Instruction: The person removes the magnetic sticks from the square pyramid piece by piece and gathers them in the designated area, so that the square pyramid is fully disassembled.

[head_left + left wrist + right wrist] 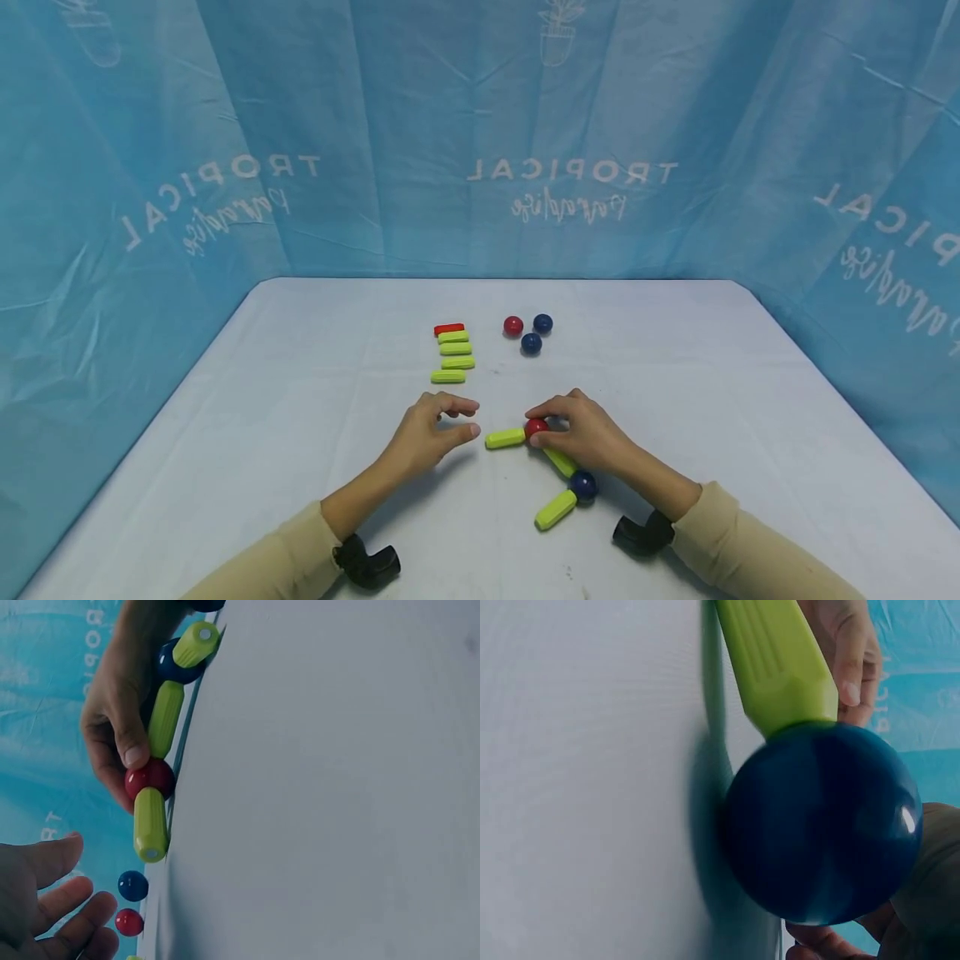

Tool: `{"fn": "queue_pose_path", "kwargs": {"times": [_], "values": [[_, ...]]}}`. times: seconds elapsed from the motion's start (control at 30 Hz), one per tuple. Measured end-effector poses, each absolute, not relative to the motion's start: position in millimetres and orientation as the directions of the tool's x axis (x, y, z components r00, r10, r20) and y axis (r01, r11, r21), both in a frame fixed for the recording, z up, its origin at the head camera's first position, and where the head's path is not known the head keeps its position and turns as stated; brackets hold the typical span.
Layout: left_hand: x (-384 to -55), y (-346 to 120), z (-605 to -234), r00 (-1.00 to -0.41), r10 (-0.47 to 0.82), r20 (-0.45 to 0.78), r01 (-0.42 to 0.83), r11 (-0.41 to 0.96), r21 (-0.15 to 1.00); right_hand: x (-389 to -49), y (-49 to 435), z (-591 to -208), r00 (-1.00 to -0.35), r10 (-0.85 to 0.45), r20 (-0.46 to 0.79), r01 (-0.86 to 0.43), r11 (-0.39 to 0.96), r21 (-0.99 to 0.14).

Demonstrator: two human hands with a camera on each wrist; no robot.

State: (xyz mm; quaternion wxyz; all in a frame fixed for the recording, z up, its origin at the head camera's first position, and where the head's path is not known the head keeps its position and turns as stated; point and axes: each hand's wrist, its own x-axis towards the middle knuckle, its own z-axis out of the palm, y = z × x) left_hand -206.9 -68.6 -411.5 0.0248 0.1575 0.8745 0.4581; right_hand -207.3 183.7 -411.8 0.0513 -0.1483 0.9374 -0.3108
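Note:
My right hand [592,433] pinches a red ball [536,427] between thumb and fingers. A yellow-green ribbed stick [505,438] joins the ball and points left. From the same ball a second yellow-green stick [561,462] runs down to a dark blue ball [582,486], which bears a third stick [556,510] angled toward the front left. My left hand [426,431] is just left of the chain, fingers and thumb apart, holding nothing. In the left wrist view, a pale round tip shows on the end of the near stick [151,832].
Farther back on the white table [315,358], several loose yellow-green sticks [456,348] lie in a column below a red stick [448,329]. To their right sit a loose red ball [513,326] and two dark blue balls [531,343]. A blue printed curtain [420,225] surrounds the table.

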Motion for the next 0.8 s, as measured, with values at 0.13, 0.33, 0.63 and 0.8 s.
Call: {"fn": "queue_pose_path", "kwargs": {"times": [0.13,0.33,0.63,0.8], "values": [[-209,-61,-417,-0.925,0.363,0.109,0.307,0.550,0.777,-209,186,-416,-0.951,-0.308,0.007,-0.249,0.757,-0.605],[-210,-46,-423,-0.897,0.427,0.110,0.370,0.593,0.715,-209,189,-422,-0.949,-0.312,0.039,-0.267,0.734,-0.625],[-208,-33,-427,-0.891,0.430,0.147,0.404,0.602,0.688,-207,192,-426,-0.944,-0.323,0.070,-0.289,0.704,-0.648],[-206,-32,-426,-0.901,0.403,0.161,0.397,0.616,0.680,-208,193,-425,-0.937,-0.343,0.070,-0.304,0.697,-0.650]]}}
